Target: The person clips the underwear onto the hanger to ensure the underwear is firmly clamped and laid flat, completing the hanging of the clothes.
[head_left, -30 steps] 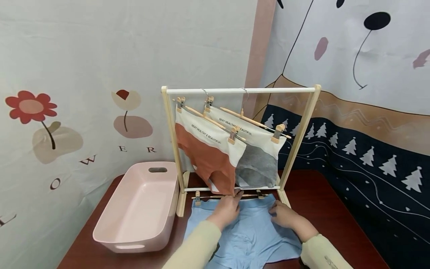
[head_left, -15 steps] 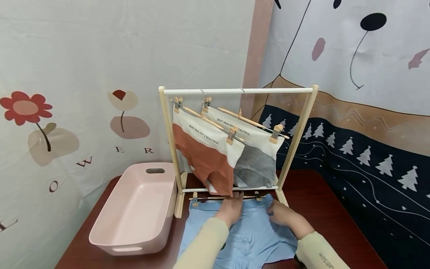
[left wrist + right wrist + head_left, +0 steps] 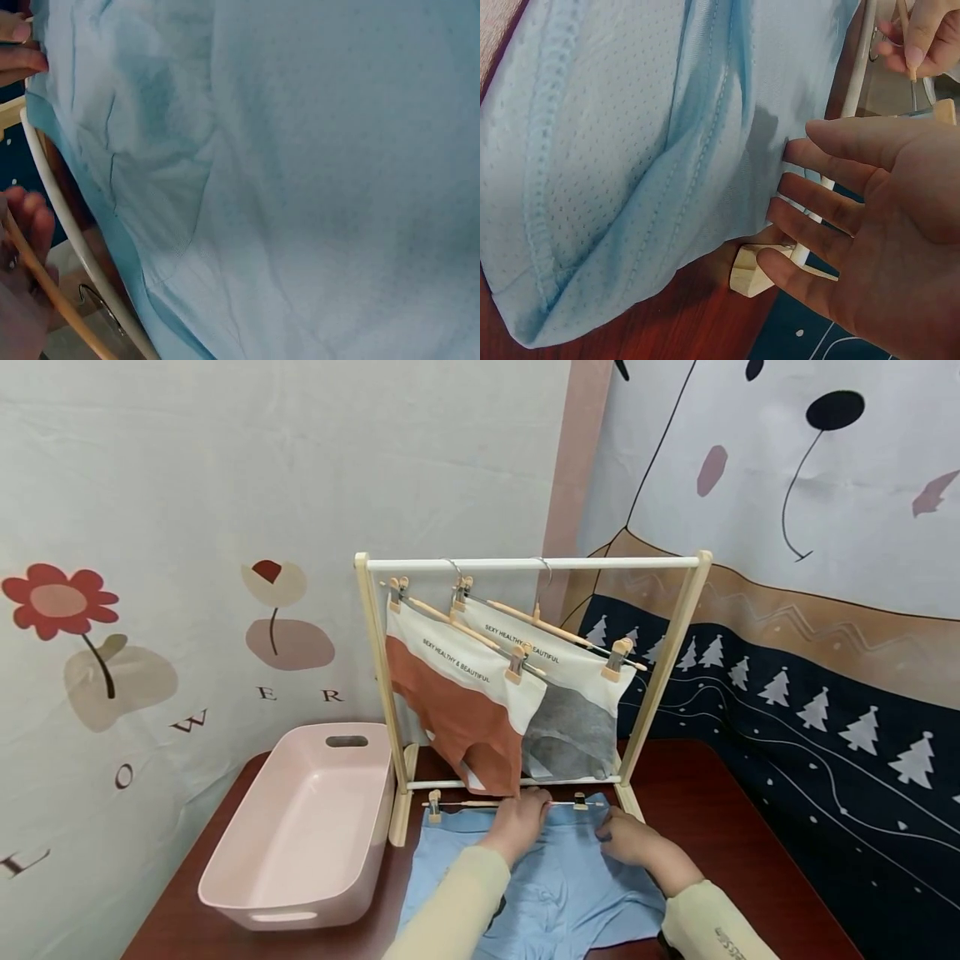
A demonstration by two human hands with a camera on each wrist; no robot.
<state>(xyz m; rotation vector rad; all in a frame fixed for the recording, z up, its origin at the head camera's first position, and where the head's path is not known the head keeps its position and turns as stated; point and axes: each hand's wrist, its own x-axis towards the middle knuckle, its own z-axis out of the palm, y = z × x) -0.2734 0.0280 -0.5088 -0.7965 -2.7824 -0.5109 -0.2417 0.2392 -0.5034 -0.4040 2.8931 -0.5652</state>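
Observation:
Light blue boxer briefs (image 3: 551,881) lie spread on the table, waistband toward the rack. A wooden clip hanger (image 3: 465,804) runs along that waistband; my left hand (image 3: 517,821) grips its middle. The left wrist view shows the fingers around the hanger's bar (image 3: 56,292). The left clip (image 3: 434,807) overlaps the waistband's left end, though whether it bites the cloth I cannot tell. The right clip (image 3: 581,802) sits at the waistband's edge. My right hand (image 3: 636,841) is at the waistband's right corner, its fingers (image 3: 821,217) extended against the cloth in the right wrist view.
Just behind stands a small wooden rack (image 3: 675,643) with a white top rail. Two hangers on it carry a rust-and-white brief (image 3: 465,693) and a grey-and-white brief (image 3: 573,727), both close above my left hand. A pink basin (image 3: 307,827) sits on the left.
My left hand has shifted right along the waistband with the hanger, whose right clip now sits a little closer to the right corner. My right hand stays at that corner.

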